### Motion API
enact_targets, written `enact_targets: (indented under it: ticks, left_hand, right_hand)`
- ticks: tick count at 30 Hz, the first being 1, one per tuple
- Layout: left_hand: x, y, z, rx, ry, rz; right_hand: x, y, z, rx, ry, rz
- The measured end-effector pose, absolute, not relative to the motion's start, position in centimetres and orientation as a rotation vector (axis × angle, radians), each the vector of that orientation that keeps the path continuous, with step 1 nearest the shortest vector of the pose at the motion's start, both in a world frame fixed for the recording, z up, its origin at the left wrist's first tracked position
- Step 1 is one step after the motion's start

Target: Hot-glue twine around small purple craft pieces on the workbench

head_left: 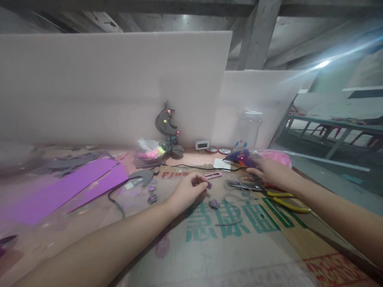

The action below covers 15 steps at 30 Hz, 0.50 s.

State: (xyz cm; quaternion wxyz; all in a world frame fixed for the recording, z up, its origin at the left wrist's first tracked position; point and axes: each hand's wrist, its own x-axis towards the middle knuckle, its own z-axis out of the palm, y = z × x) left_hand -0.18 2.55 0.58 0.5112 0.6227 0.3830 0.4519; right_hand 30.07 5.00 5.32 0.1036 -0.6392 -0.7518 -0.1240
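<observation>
my left grip (pixel 190 189) pinches a small purple bit (pixel 209 185) over the cardboard (pixel 224 257), while my right grip (pixel 271 172) is at the glue gun (pixel 243 158), though i can't tell whether its fingers are closed round the handle. some of the work looks done to me: one purple-grey cluster (pixel 214 204) lies just on my side of the bit, and another cluster (pixel 152 198) lies off to the left, near a loose piece (pixel 152 188). the bit seems joined to nothing yet, so i judge that it and the loose piece are left.
</observation>
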Motion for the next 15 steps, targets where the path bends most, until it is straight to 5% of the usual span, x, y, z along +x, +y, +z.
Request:
enact_targets:
  ticks: [3,10,15]
  left_hand:
    - [-0.1,2.1,1.2,1.487,0.964,1.066]
    - [-0.3,2.2,1.3,1.544,0.951,1.084]
    - [-0.5,2.1,1.3,1.594,0.992,1.052]
  right_hand:
    - [28.5,2.0,5.5,-1.599,-2.342,-0.525]
    - [22.0,-3.9,5.3,-1.221,-2.602,0.185]
    - [19.4,-5.0,3.6,-1.118,-2.627,0.354]
